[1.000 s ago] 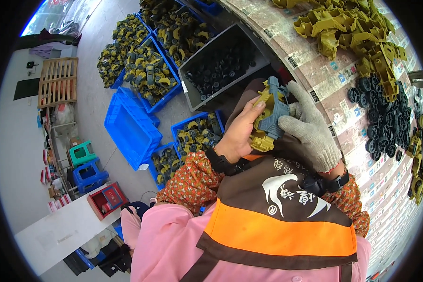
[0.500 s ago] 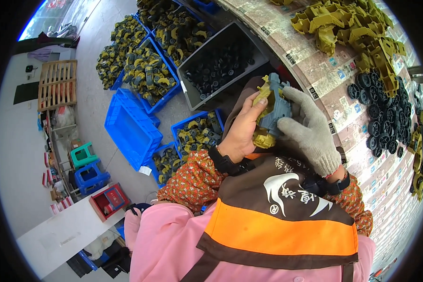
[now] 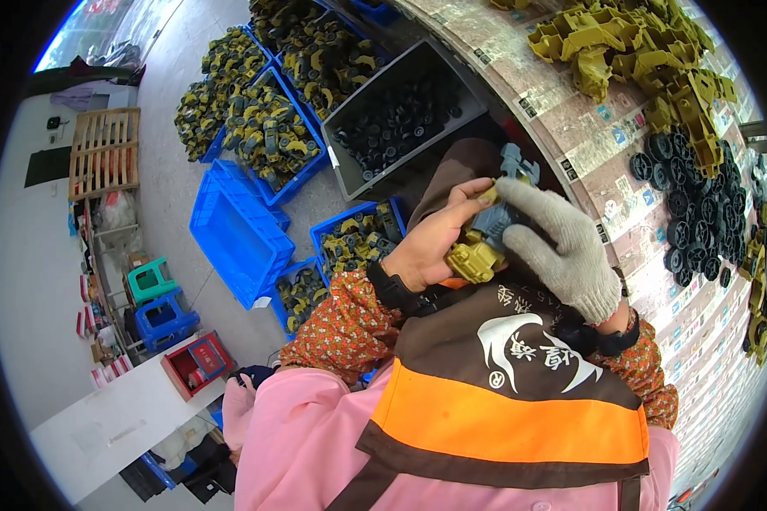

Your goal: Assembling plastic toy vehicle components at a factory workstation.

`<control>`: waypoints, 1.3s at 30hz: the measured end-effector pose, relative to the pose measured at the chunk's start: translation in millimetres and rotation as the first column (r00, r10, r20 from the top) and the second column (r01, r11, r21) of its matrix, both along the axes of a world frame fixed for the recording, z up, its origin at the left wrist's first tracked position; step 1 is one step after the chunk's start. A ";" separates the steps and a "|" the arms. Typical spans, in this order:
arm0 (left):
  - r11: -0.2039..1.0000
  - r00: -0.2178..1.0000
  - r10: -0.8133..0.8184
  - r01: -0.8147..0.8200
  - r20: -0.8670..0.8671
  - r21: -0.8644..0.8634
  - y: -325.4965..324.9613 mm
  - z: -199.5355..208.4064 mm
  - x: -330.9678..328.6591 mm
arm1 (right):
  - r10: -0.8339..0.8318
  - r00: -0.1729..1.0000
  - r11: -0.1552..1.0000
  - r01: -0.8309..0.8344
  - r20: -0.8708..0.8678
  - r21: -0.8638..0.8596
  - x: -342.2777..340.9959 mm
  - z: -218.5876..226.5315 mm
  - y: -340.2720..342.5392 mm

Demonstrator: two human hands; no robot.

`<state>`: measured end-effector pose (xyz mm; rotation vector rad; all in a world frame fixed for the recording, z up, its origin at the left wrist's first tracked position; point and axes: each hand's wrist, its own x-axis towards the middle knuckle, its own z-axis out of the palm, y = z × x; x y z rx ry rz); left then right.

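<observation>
Above my lap I hold a toy vehicle body (image 3: 491,223), olive-yellow plastic joined to a grey-blue part. My bare left hand (image 3: 439,237) grips it from the left, thumb and fingers round the yellow side. On the other side is my right hand (image 3: 562,243), in a light grey knitted glove. Its fingers and thumb press on the grey part, and the fingers hide some of the toy. The yellow end points down toward my apron, while the grey end sticks out beyond my right fingertips.
The table (image 3: 588,140) at right bears olive plastic shells (image 3: 609,43) and black wheels (image 3: 694,204). A grey bin (image 3: 337,162) of dark wheels stands beyond my hands. Blue crates (image 3: 273,200) of yellow-grey toy parts and an overturned-looking blue crate (image 3: 239,234) sit on the floor at left.
The toy has turned and tilted in my hands, its yellow end swinging lower and more into view. My left hand has shifted slightly down and left; my right fingers now reach across the toy.
</observation>
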<state>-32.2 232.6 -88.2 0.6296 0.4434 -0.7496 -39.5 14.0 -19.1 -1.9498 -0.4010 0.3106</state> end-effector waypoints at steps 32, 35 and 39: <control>0.940 0.853 -0.325 0.244 0.408 0.238 19.7 2.7 -14.4 | -0.126 0.979 0.960 0.161 0.162 -0.228 -13.0 -10.8 3.3; 0.917 0.847 -0.348 0.220 0.402 0.332 19.7 3.0 -8.9 | -0.079 0.963 0.952 0.149 0.256 -0.269 -11.5 4.4 2.4; 0.895 0.700 -0.338 0.031 0.629 0.446 14.5 -1.5 -10.1 | -0.075 0.972 0.961 0.131 0.223 -0.245 -12.4 16.3 -0.1</control>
